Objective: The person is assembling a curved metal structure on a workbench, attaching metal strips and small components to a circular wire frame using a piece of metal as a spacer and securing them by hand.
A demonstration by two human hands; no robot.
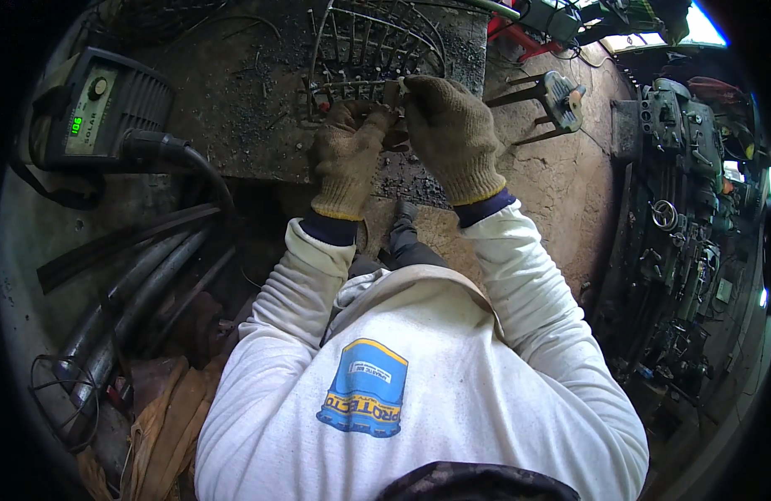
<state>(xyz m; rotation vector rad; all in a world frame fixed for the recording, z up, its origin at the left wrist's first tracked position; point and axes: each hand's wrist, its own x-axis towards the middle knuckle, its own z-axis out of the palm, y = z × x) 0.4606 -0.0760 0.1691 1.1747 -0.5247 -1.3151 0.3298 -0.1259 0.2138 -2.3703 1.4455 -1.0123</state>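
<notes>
Both of my hands wear brown knit work gloves and meet over the near edge of a dark worktable (227, 125). My left hand (349, 150) is closed, its fingers curled and its thumb toward the right hand. My right hand (455, 134) is closed in a pinch beside it. A small flat greyish piece (392, 93) shows between the fingertips; its kind and most of what the fingers grip are hidden. Just beyond the hands lies a curved frame of thin metal rods (320, 46), with straight bars across it.
Dark crumbs and bits are scattered over the tabletop. A welding machine (110, 108) with a thick cable (206, 167) stands at the left, above metal pipes (151, 280). A small legged stand (559, 102) is on the floor (540, 200) to the right. Workshop machinery (673, 217) lines the right side.
</notes>
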